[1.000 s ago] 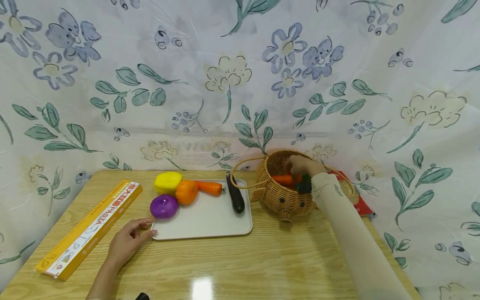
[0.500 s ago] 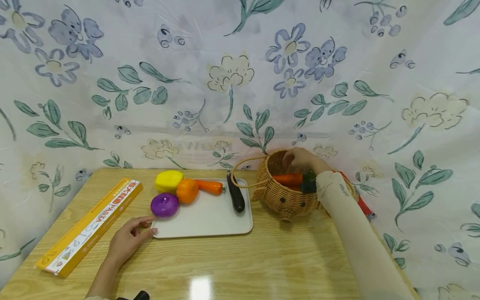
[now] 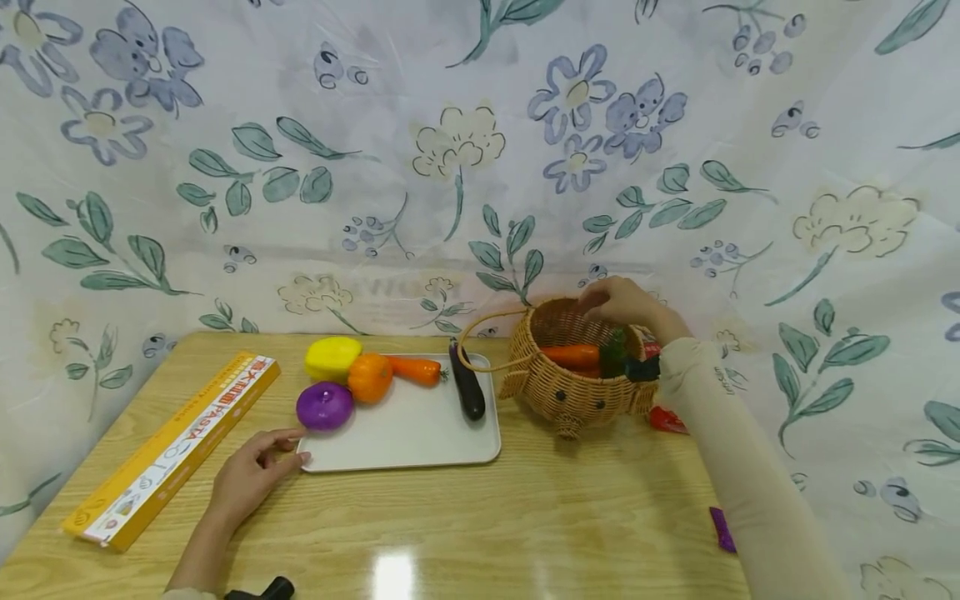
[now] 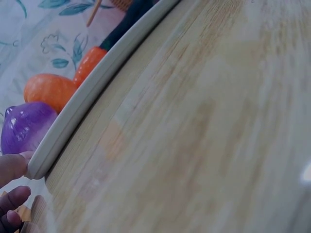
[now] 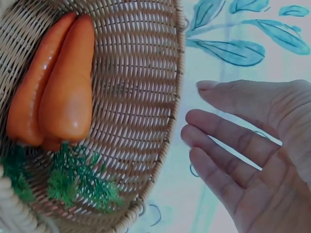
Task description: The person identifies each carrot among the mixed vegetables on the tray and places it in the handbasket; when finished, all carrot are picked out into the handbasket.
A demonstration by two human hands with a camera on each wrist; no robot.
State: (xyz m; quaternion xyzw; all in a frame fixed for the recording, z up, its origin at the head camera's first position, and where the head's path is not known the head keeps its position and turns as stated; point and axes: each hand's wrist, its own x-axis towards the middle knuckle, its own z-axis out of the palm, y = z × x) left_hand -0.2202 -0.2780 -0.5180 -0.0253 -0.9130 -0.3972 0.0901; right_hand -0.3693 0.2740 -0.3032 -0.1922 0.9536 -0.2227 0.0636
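Over the back rim of the wicker basket (image 3: 573, 404) hovers my right hand (image 3: 626, 302), its fingers loosely extended and nothing between them in the right wrist view. Two orange carrots (image 5: 68, 87) with green tops lie side by side inside the basket. My left hand (image 3: 255, 475) is at the near-left corner of a white tray (image 3: 405, 442), with the thumb touching its rim. On the tray are a purple onion-like vegetable (image 3: 325, 406), an orange pumpkin-like one (image 3: 370, 377), a yellow fruit (image 3: 332, 359), a carrot (image 3: 416, 370) and an eggplant (image 3: 468, 385).
A long yellow pasta box (image 3: 172, 450) lies on the wooden table at the left. Part of a red package (image 3: 667, 420) shows behind the basket. A small purple item (image 3: 722, 529) lies by the right forearm. The basket's handle (image 3: 480, 333) leans over the tray's right edge.
My right hand has risen out of the basket and moved up and right, uncovering more of the carrots. The left hand stays at the tray corner.
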